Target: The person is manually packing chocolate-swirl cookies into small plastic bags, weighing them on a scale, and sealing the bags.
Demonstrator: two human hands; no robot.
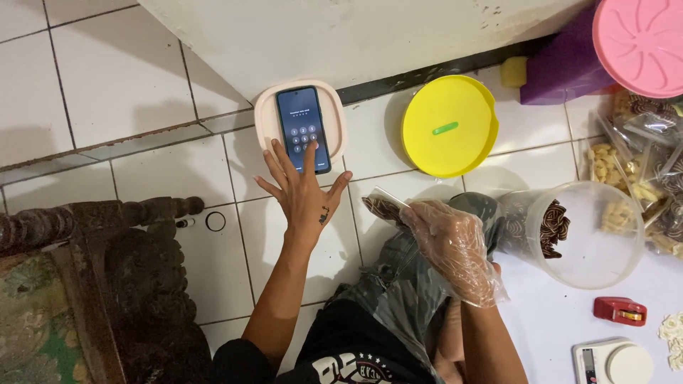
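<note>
Two hands work over a white tiled floor (142, 85) in the head view. The left hand (302, 190) is bare and reaches forward with its fingers (310, 153) spread wide and straight, gripping nothing; one fingertip touches the lit keypad screen of a dark phone (304, 128). That phone lies flat on a pale pink lid (265, 114), which rests on the floor against the foot of a white wall (356, 35).

The right hand (452, 249) wears a clear plastic glove, and its fingers are curled closed around a small clear packet of brown swirled biscuits (383, 208), held just above the person's lap. Just to the right of that hand a clear round jar (605, 270) lies tilted with its mouth toward the camera, and more of the brown biscuits sit inside it.

A yellow round lid (448, 126) lies on the floor beyond the gloved hand, well apart from the phone. A pink lid (640, 43) sits at the top right above a purple container (562, 71). Bags of pale snacks (619, 178) crowd the right edge. Near the lower right lie a red tape dispenser (620, 311) and a small white scale (612, 361). Dark carved wooden furniture (107, 270) fills the lower left.
</note>
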